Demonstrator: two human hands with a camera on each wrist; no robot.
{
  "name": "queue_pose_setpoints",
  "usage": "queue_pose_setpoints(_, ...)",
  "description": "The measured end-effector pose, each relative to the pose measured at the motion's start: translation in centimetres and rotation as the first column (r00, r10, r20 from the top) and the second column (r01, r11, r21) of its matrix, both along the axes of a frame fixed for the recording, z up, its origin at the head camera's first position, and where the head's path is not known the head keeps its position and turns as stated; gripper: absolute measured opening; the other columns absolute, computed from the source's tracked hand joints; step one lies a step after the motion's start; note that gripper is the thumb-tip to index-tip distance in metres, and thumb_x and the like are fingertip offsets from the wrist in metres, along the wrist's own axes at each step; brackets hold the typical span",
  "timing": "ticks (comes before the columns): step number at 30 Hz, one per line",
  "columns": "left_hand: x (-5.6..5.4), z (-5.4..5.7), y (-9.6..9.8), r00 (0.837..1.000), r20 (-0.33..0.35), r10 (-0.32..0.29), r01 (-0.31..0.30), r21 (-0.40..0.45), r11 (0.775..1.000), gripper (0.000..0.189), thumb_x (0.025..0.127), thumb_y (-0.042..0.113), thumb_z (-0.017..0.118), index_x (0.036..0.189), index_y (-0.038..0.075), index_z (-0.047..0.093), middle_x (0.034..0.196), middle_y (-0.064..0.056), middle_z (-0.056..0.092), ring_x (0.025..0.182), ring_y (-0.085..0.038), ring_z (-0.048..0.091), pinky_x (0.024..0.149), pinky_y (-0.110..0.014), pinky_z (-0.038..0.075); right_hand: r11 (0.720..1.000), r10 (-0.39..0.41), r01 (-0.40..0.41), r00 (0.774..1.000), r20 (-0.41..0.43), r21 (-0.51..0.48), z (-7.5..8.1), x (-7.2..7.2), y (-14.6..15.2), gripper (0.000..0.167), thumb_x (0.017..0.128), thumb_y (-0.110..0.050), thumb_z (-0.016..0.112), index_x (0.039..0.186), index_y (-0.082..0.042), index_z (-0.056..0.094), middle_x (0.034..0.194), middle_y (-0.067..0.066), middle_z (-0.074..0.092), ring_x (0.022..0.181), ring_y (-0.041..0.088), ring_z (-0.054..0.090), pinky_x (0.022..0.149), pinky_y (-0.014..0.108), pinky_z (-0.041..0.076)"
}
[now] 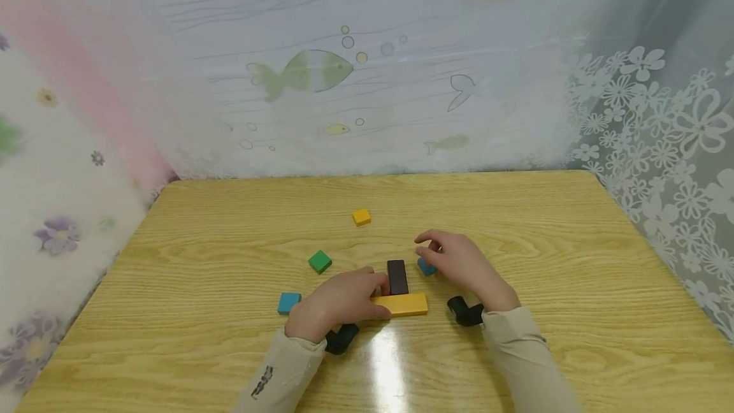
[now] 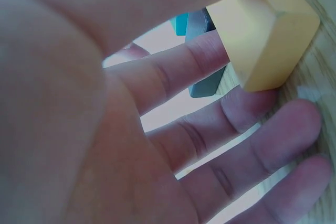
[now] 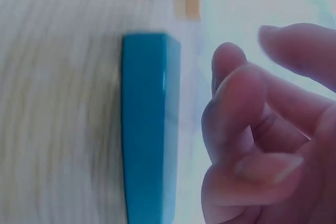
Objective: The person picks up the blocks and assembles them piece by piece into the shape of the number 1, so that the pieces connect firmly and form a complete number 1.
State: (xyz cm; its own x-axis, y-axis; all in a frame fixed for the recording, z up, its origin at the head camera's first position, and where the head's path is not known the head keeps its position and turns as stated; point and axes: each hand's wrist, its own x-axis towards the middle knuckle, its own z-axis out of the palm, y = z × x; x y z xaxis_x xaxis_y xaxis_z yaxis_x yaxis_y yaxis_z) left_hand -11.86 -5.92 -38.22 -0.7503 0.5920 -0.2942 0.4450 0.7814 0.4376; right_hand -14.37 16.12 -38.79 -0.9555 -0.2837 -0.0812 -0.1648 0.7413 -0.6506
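My left hand [image 1: 346, 301] holds the left end of a long yellow block [image 1: 407, 304] lying on the table, thumb on the near side and fingers on the far side. The left wrist view shows the yellow block [image 2: 273, 35] between thumb and index finger, the other fingers spread below. Against its far side stands or lies a dark brown block [image 1: 397, 277], pointing away. Just above a blue block [image 1: 426, 266], my right hand [image 1: 461, 260] hovers with loosely bent fingers. In the right wrist view this blue block [image 3: 144, 129] lies apart from the fingers.
A green block [image 1: 320, 262] and another blue block [image 1: 289, 303] lie to the left on the wooden table [image 1: 201, 260]. Farther back is a small yellow block [image 1: 361, 217]. Black wrist devices [image 1: 464, 311] show by both wrists. Patterned curtains [image 1: 401, 94] hang behind and beside the table.
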Motion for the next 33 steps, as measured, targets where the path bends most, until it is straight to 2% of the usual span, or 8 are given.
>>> queue_pose_setpoints(6, 0.0, 0.0, 0.1, 1.0, 0.005, 0.002, -0.002, 0.004, 1.0, 0.024, 0.078, 0.039, 0.067, 0.09, 0.021, 0.056, 0.075, 0.005, 0.044, 0.06, -0.009, 0.041, 0.056, -0.026, 0.036, 0.997, -0.042, 0.044, 0.999, -0.03, 0.056, 0.0, -0.2, 1.1, 0.04, 0.092, -0.041, 0.045, 0.12, -0.014, 0.054, 0.077, -0.002, 0.056, 0.06, 0.014, 0.048, 0.056, 0.031, 0.039)
queue_pose_setpoints(12, 0.0, 0.0, 0.1, 1.0, 0.012, 0.007, -0.007, 0.007, 1.0, 0.024, 0.078, 0.039, 0.067, 0.09, 0.021, 0.056, 0.075, 0.005, 0.044, 0.06, -0.009, 0.041, 0.055, -0.026, 0.035, 0.991, -0.082, 0.086, 0.996, -0.043, 0.099, -0.4, -0.4, 2.3, 0.04, 0.09, -0.039, 0.049, 0.121, -0.013, 0.053, 0.083, -0.001, 0.056, 0.063, 0.014, 0.047, 0.058, 0.031, 0.038)
queue_pose_setpoints(18, 0.1, 0.0, 0.1, 1.0, 0.009, 0.005, -0.005, 0.016, 1.0, 0.025, 0.078, 0.038, 0.067, 0.091, 0.021, 0.056, 0.076, 0.005, 0.044, 0.061, -0.009, 0.04, 0.057, -0.026, 0.036, 0.99, -0.059, 0.064, 0.998, -0.038, 0.128, -0.7, -0.7, 3.1, 0.042, 0.088, -0.036, 0.055, 0.12, -0.008, 0.054, 0.086, 0.003, 0.051, 0.068, 0.017, 0.045, 0.062, 0.033, 0.037)
queue_pose_setpoints(24, 0.1, 0.0, 0.1, 1.0, 0.012, 0.007, -0.007, 0.015, 1.0, 0.025, 0.078, 0.039, 0.067, 0.092, 0.021, 0.056, 0.077, 0.005, 0.044, 0.061, -0.009, 0.04, 0.057, -0.026, 0.036, 0.989, -0.064, 0.065, 0.998, -0.016, 0.131, -0.6, -0.5, 3.2, 0.047, 0.084, -0.036, 0.061, 0.122, -0.01, 0.053, 0.102, 0.011, 0.045, 0.084, 0.023, 0.047, 0.069, 0.037, 0.039)
queue_pose_setpoints(28, 0.1, 0.0, 0.1, 1.0, 0.009, 0.006, -0.006, 0.014, 1.0, 0.025, 0.078, 0.039, 0.067, 0.092, 0.021, 0.056, 0.077, 0.006, 0.044, 0.061, -0.009, 0.04, 0.057, -0.026, 0.035, 0.988, -0.026, 0.029, 0.999, -0.02, 0.151, -0.5, -0.4, 3.2, 0.047, 0.08, -0.034, 0.066, 0.12, -0.011, 0.055, 0.109, 0.014, 0.044, 0.092, 0.027, 0.046, 0.075, 0.041, 0.04)
queue_pose_setpoints(33, 0.1, 0.0, 0.1, 1.0, 0.008, 0.004, -0.004, 0.01, 1.0, 0.026, 0.078, 0.039, 0.067, 0.092, 0.021, 0.056, 0.077, 0.006, 0.044, 0.061, -0.01, 0.039, 0.058, -0.026, 0.035, 0.983, 0.002, 0.001, 1.0, -0.018, 0.185, -0.3, -0.4, 3.1, 0.047, 0.078, -0.032, 0.068, 0.118, -0.011, 0.056, 0.112, 0.015, 0.045, 0.096, 0.029, 0.043, 0.079, 0.044, 0.038)
